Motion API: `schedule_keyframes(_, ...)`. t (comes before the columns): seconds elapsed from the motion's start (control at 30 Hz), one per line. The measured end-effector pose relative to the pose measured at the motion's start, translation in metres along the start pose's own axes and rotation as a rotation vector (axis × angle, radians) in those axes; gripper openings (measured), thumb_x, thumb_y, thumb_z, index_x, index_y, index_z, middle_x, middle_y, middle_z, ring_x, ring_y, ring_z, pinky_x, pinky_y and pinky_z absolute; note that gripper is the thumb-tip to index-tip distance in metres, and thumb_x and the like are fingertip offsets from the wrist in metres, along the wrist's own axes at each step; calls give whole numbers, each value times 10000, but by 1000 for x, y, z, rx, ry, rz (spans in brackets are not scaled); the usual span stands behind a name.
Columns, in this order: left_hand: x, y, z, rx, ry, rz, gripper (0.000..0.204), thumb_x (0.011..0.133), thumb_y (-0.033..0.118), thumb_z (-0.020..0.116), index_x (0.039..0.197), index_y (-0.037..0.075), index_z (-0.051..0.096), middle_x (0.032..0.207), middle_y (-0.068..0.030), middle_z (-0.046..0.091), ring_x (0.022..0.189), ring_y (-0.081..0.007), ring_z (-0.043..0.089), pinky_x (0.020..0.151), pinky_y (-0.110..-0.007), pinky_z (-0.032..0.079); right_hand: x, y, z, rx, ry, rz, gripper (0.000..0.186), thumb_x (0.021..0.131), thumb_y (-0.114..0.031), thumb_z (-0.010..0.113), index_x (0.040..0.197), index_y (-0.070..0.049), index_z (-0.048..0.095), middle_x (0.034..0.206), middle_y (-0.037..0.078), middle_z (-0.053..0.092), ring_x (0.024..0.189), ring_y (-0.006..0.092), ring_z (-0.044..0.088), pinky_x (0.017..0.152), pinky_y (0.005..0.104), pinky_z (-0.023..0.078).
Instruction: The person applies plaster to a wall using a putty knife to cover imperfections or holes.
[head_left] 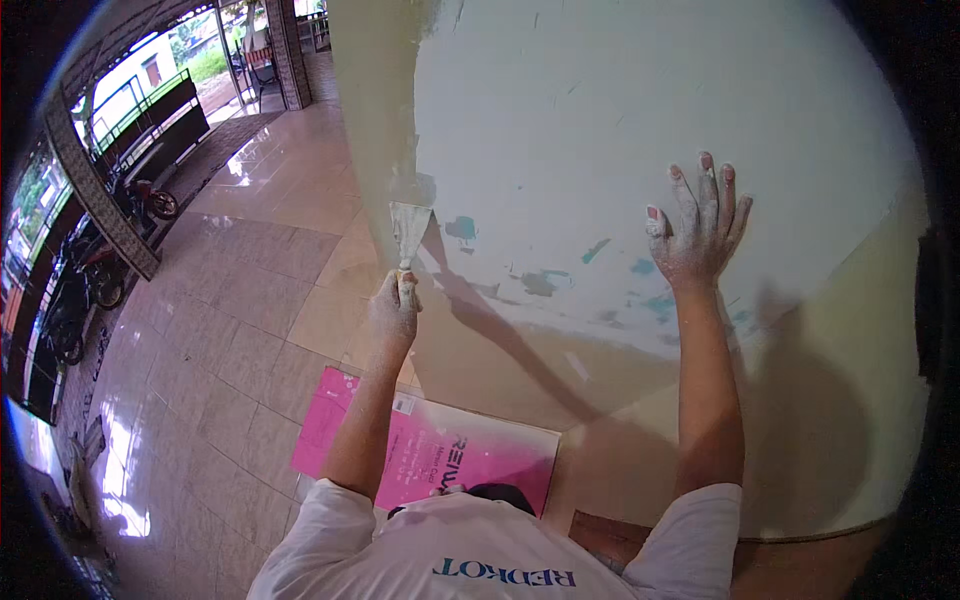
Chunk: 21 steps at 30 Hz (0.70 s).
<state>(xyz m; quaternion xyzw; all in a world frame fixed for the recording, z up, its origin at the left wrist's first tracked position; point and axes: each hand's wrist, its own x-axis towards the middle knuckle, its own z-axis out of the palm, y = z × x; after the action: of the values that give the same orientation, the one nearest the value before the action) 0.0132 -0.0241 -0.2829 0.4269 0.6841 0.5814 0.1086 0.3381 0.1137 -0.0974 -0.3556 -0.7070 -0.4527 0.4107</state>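
My left hand, dusted white, grips the handle of a putty knife; the blade is at the wall along the left edge of a white-coated area. My right hand lies open with fingers spread on the white surface, its fingers and back smeared with white compound. Teal and grey patches show between and below the hands. Bare beige wall borders the white area at the left. Shadows of my arms fall on the wall.
A pink cardboard sheet lies on the tiled floor at the wall's foot, partly under my body. At the far left stand motorbikes, a patterned column and a dark gate opening toward daylight.
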Motion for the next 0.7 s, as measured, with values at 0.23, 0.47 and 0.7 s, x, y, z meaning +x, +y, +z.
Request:
schedule_keyframes(0.23, -9, 5, 7, 3, -41, -108, 360, 957, 355, 397, 876, 48, 566, 552, -96, 542, 526, -222, 573, 534, -351, 432, 0, 1, -1, -11, 6, 0, 444, 855, -499, 501, 1257, -311, 522, 1427, 8, 374, 1362, 233, 247, 1099, 513, 119)
schedule_keyframes(0.47, -8, 5, 9, -57, -23, -58, 364, 958, 359, 397, 871, 49, 568, 541, -83, 541, 526, -208, 567, 535, -344, 430, 1, 0, -1, -4, 20, -22, 455, 839, -452, 530, 1256, -272, 523, 1416, 27, 387, 1354, 258, 260, 1097, 521, 119)
schedule_keyframes(0.7, -3, 22, 4, -47, 12, 7, 361, 957, 361, 420, 841, 46, 553, 525, -24, 508, 483, -94, 490, 479, -271, 388, -2, 0, 1, 17, 22, 4, 464, 840, -480, 529, 1273, -317, 499, 1421, 0, 379, 1358, 232, 252, 1100, 517, 101)
